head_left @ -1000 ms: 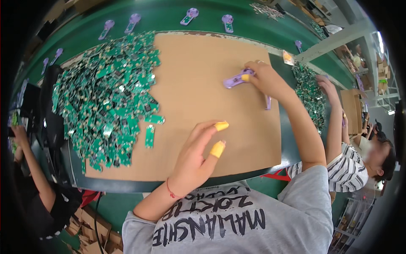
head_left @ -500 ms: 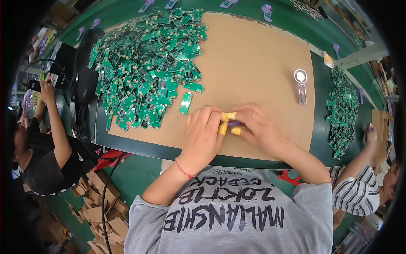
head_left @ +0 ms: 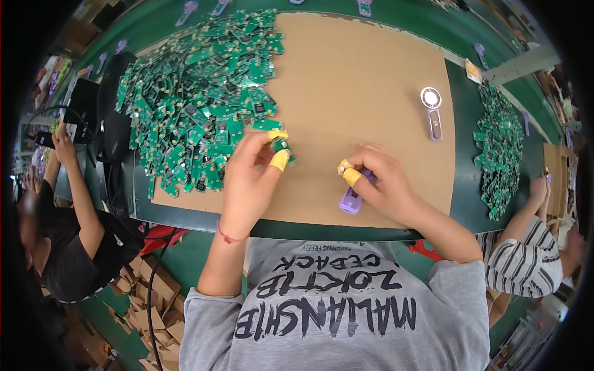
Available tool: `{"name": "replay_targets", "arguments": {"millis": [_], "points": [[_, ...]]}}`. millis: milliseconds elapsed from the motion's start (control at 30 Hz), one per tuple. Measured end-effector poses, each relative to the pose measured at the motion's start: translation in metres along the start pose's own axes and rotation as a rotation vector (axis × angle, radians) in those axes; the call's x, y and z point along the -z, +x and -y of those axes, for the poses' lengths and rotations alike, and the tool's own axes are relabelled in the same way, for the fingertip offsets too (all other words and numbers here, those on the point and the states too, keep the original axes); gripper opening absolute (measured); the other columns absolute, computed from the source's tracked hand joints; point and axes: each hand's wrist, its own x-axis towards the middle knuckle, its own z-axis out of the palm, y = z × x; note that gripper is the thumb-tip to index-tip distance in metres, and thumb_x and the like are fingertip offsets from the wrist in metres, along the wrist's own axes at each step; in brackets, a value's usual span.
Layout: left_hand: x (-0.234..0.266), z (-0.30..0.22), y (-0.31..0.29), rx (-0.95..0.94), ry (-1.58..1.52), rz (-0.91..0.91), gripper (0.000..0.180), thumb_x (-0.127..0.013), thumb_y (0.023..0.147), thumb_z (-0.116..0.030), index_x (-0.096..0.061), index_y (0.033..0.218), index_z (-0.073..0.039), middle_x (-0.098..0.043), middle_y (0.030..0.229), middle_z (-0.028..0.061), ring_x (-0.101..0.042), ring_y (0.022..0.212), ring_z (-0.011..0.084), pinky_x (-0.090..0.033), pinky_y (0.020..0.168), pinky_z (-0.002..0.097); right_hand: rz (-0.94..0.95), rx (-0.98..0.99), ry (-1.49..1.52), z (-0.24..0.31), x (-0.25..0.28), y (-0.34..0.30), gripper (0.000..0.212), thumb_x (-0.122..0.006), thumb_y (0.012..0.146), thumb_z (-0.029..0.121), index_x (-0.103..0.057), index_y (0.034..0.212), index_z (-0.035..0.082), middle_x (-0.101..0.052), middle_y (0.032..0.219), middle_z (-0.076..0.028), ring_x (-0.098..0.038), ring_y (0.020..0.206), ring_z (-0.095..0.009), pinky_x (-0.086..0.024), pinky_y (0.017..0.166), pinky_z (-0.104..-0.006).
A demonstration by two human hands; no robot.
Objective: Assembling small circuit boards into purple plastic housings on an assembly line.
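My left hand (head_left: 250,176) has yellow wraps on its thumb and finger and pinches a small green circuit board (head_left: 281,147) at the right edge of a heaped pile of circuit boards (head_left: 204,93). Farther right, my right hand (head_left: 388,188), also with yellow-wrapped fingertips, is closed round a purple plastic housing (head_left: 351,201). The housing has a long dark recess, and its upper part is hidden by my fingers. Both hands are over a brown cardboard sheet (head_left: 365,80), apart from each other.
A purple handheld piece with a round white head (head_left: 431,99) lies on the cardboard at the right. Beyond it is a second pile of circuit boards (head_left: 500,148). Co-workers sit at the left (head_left: 68,241) and right (head_left: 526,263). Several purple pieces lie along the far green surface.
My hands have come apart. The left moved left and picked up the loose circuit board beside the pile; the right moved slightly right, and the purple housing now shows more. The view shifted a little.
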Motion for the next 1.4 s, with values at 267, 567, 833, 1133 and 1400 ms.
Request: {"name": "replay_targets", "arguments": {"millis": [267,567,833,1133,1400], "points": [[-0.042,-0.017,-0.021,-0.023,-0.535,0.237,0.039,-0.049,0.080,0.007,-0.044,0.118,0.000,-0.044,0.094,0.0036,-0.048,0.086,0.0117,-0.039,0.076,0.0207,0.027,-0.160,0.274,0.022,0.001,-0.003,0.005,-0.051,0.082,0.003,-0.053,0.087,0.001,-0.055,0.072,-0.001,-0.050,0.064,-0.008,-0.041,0.079,-0.0293],[-0.047,-0.033,-0.021,-0.421,-0.019,0.106,0.034,-0.044,0.077,0.010,-0.054,0.109,0.001,-0.056,0.103,0.0159,-0.059,0.087,0.0241,-0.047,0.072,0.0292,-0.088,-0.302,0.556,0.034,0.003,-0.001,0.006,-0.053,0.078,0.003,-0.050,0.082,0.000,-0.048,0.070,-0.002,-0.046,0.060,-0.004,-0.041,0.052,-0.0193],[-0.045,-0.035,-0.024,-0.491,0.080,0.069,0.041,-0.044,0.073,0.010,-0.052,0.112,0.002,-0.059,0.102,0.0160,-0.060,0.088,0.0268,-0.047,0.075,0.0304,-0.082,-0.268,0.508,0.037,0.004,0.001,0.006,-0.054,0.078,0.004,-0.050,0.080,0.001,-0.047,0.065,0.000,-0.044,0.059,-0.004,-0.037,0.049,-0.0183],[-0.045,-0.032,-0.021,-0.674,0.182,-0.008,0.047,-0.047,0.063,0.011,-0.054,0.108,0.001,-0.058,0.109,0.0137,-0.061,0.080,0.0269,-0.049,0.070,0.0316,0.022,-0.425,0.766,0.046,0.009,0.005,0.002,-0.048,0.082,0.004,-0.048,0.081,0.002,-0.046,0.064,0.003,-0.042,0.055,-0.001,-0.036,0.049,-0.0173],[-0.051,-0.031,-0.022,-0.675,0.160,-0.065,0.047,-0.048,0.062,0.010,-0.053,0.108,0.003,-0.058,0.108,0.0167,-0.062,0.078,0.0280,-0.049,0.068,0.0321,-0.008,-0.354,0.747,0.045,0.006,0.006,0.002,-0.047,0.081,0.002,-0.048,0.082,0.002,-0.046,0.065,0.003,-0.041,0.056,-0.001,-0.035,0.049,-0.0175]]}}
